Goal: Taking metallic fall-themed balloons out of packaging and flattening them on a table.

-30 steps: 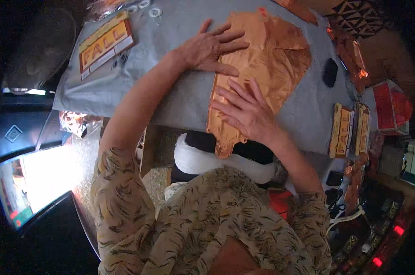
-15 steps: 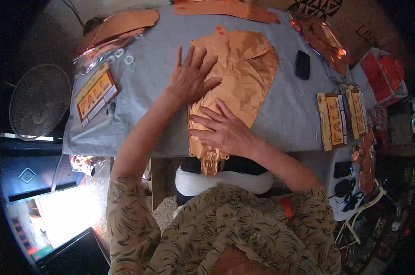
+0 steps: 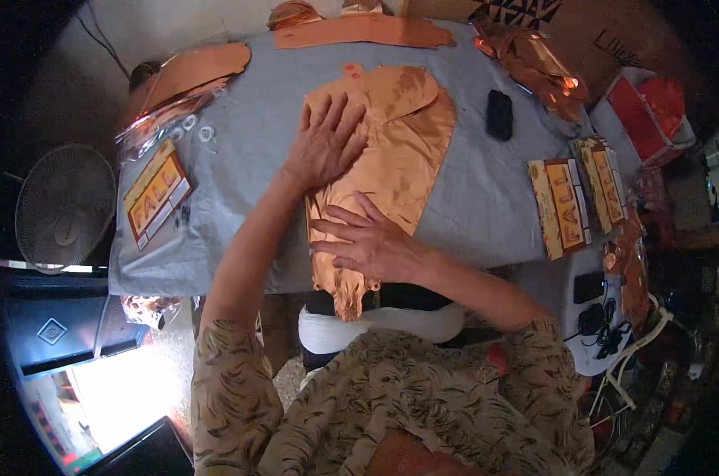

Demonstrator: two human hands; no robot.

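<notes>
A flat, copper-coloured foil balloon (image 3: 391,174) lies on the grey cloth in front of me. Its right side is creased, with a rounded part folded over near the far end. A small tab with red marks sticks out at the top, and the narrow crumpled end hangs past the near table edge. My left hand (image 3: 325,147) rests palm down on the balloon's left side, fingers stretched out. Nearer to me, my right hand (image 3: 373,244) lies flat across its lower part with fingers spread. Neither hand grips anything; the palms hide some of the foil beneath.
More copper foil pieces lie at the far left (image 3: 201,67), far edge (image 3: 359,32) and far right (image 3: 534,67). Printed cards flank the work, left (image 3: 159,197) and right (image 3: 560,208). A black object (image 3: 499,115) sits right of the balloon. A fan (image 3: 66,208) stands left.
My left hand has come down and toward me, its fingers now closer together on the foil. The whole scene has shifted slightly left in view. My right hand stays on the lower part.
</notes>
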